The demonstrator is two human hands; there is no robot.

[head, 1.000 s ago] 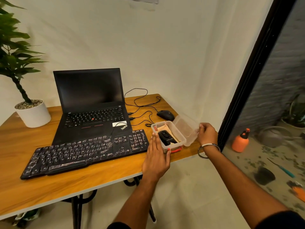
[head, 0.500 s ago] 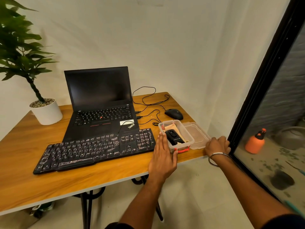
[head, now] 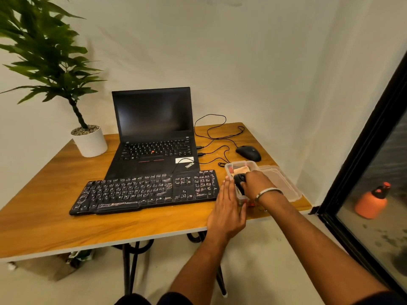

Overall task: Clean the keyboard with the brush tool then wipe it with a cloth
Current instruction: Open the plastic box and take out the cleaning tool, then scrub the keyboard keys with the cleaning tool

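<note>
A black keyboard (head: pixel 145 192) with dusty white marks lies on the wooden table (head: pixel 55 227), in front of a laptop. To its right stands a small clear plastic box (head: pixel 231 167) holding a black brush tool (head: pixel 239 180) and a pale cloth (head: pixel 241 171). My left hand (head: pixel 226 208) rests flat with straight fingers against the box's left side. My right hand (head: pixel 256 184) reaches into the box and its fingers curl round the black brush tool.
The box's clear lid (head: pixel 282 183) lies on the table just right of the box, near the table's right edge. A black laptop (head: pixel 154 137), a wired mouse (head: pixel 248 152) with cables and a potted plant (head: pixel 88 139) stand behind. An orange spray bottle (head: pixel 372 200) sits beyond the glass door.
My right hand set the lid down beside the box, then moved left into the box and took hold of the black tool. My left hand stayed against the box.
</note>
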